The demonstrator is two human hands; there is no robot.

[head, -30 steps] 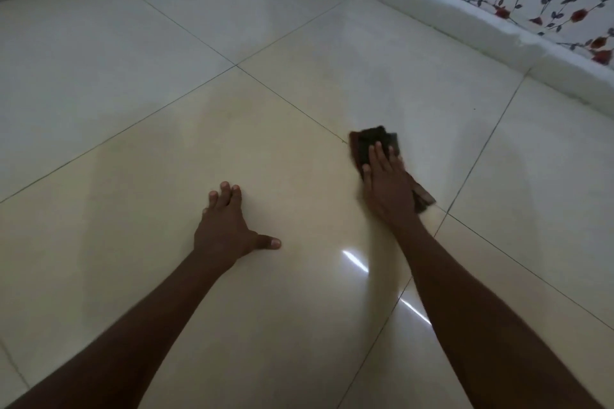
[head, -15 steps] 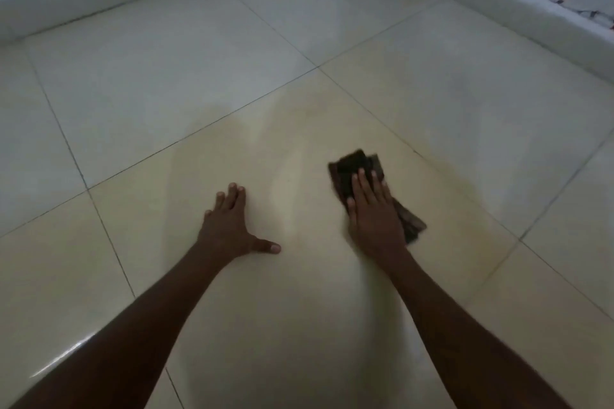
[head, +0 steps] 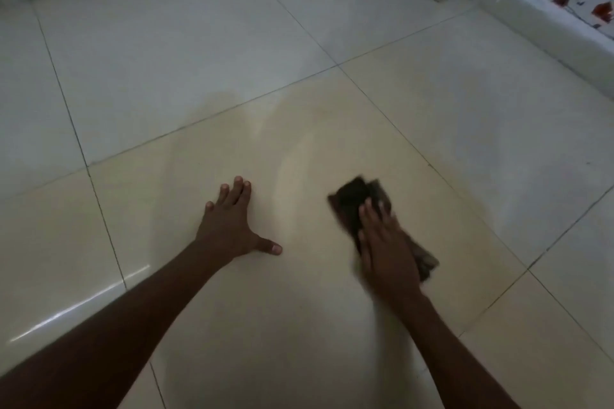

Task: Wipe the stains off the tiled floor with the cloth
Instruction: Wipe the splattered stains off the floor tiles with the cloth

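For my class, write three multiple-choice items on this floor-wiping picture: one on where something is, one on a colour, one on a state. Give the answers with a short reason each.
1. Where is the cloth?
A. Under the right hand
B. Under the left hand
C. Against the skirting

2. What colour is the cloth?
A. White
B. Dark brown
C. Bright yellow

3. How is the left hand placed?
A. Clenched in a fist
B. Raised in the air
C. Flat on the tiled floor, fingers spread

Answers:
1 A: the right hand presses on it, with cloth showing at both ends.
2 B: it looks dark against the pale tiles.
3 C: the palm rests on the tile, thumb out.
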